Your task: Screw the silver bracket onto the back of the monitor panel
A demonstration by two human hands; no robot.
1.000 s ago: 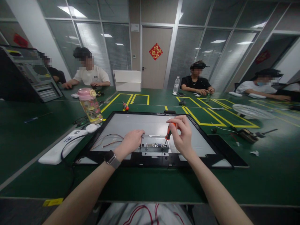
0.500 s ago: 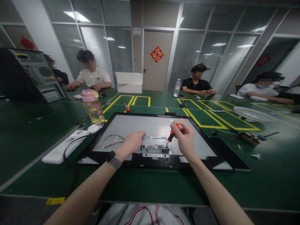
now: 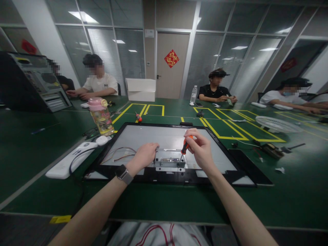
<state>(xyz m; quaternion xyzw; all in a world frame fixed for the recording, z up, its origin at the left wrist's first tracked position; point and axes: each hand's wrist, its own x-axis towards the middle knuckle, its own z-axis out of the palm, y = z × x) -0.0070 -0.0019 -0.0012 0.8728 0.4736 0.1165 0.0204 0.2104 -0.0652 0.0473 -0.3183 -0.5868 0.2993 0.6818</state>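
Note:
A flat display panel (image 3: 159, 135) with a black frame lies face down or back up, I cannot tell which, in front of me. On its near middle sits a silver metal bracket (image 3: 169, 165) with a row of connector ports. My left hand (image 3: 146, 153), wearing a watch, grips the bracket's left end; its fingertips are partly hidden. In my right hand (image 3: 201, 148) is a red and black screwdriver (image 3: 184, 147), pinched by the handle. Its shaft slants down to the right end of the bracket. Thin wires (image 3: 119, 153) lie on the panel left of my left hand.
Left of the panel are a white power bank-like box (image 3: 70, 160) with a black cable and a pink-lidded bottle (image 3: 100, 116). A dark strip (image 3: 251, 167) and a brown tool (image 3: 271, 148) lie to the right. Farther back are a computer case (image 3: 33, 82) and several people.
My right hand and the screwdriver handle have shifted slightly left, with the tool at a steeper angle. My left hand stays on the bracket.

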